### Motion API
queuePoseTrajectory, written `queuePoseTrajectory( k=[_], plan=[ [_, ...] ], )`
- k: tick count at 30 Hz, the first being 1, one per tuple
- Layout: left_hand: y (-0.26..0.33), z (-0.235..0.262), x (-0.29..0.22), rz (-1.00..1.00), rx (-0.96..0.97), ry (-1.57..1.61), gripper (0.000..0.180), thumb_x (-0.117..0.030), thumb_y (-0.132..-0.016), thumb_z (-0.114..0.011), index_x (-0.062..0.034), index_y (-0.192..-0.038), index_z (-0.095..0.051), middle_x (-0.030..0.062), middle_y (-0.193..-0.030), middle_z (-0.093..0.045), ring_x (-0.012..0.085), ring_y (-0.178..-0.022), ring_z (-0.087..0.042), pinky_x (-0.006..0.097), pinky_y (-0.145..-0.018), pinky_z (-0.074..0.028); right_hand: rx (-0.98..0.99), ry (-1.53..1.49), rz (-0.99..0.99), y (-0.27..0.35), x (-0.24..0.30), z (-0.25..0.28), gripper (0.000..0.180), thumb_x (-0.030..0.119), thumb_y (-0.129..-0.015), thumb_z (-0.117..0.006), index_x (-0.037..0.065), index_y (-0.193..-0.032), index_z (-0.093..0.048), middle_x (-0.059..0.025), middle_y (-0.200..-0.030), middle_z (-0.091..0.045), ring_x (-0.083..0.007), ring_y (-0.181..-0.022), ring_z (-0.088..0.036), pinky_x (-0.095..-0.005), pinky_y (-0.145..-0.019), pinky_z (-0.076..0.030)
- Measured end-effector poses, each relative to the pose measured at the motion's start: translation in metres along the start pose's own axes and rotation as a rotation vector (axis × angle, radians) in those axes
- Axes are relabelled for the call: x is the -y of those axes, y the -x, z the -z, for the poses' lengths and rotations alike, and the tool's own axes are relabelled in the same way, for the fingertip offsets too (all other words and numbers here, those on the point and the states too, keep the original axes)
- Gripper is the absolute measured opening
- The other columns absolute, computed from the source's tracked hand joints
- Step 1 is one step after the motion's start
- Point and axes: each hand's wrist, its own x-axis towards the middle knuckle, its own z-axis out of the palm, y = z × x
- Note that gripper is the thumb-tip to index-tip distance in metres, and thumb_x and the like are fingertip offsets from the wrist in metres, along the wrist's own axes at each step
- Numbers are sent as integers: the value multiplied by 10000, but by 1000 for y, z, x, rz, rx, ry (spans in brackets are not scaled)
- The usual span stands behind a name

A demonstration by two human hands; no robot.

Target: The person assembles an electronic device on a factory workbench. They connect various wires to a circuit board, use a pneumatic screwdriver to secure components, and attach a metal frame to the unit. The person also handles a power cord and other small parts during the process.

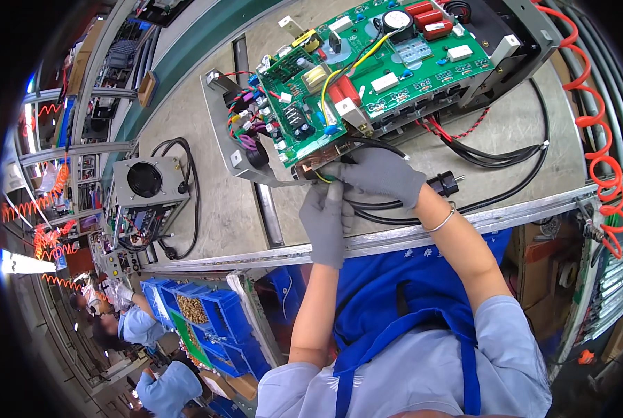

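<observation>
Both my hands wear grey gloves and meet at the near lower corner of an opened electrical unit with a large green circuit board (423, 66). My right hand (381, 175) has its fingers closed beside a copper-coloured part (318, 161), pinching a thin yellow-green wire (322, 178). Just below, my left hand (326, 221) points upward with fingers closed at the same spot; whatever lies between them is hidden. A black power cord (492, 205) loops on the bench behind and under my right hand, its plug (445, 183) next to my right wrist.
A smaller unit with a round fan (144, 180) and its cord stands at the left on the metal bench (231, 223). Coiled red air hose (590, 122) hangs at the right. Blue bins (238, 317) with small brass-coloured parts sit below left; co-workers (141, 326) are beyond.
</observation>
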Motion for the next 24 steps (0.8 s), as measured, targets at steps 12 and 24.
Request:
queuePoseTrajectory(
  k=[12,24],
  plan=[
    [-11,-10,12,-367,-27,-152,349,-106,-921,-629,41,-1223,-535,42,-781,-621,64,-577,-556,218,-492,-420,-93,-119,190,3,-13,-8,384,315,-935,-579,27,-1177,-653,-142,-911,-693,-193,-775,-655,-327,-684,-515],
    [-30,-5,23,-409,-22,-280,366,-92,-874,-661,51,-1199,-570,137,-851,-668,160,-672,-660,272,-556,-496,-408,468,272,8,0,-27,309,304,-902,-574,70,-1053,-710,-190,-911,-693,-387,-871,-652,-452,-777,-513]
  ],
)
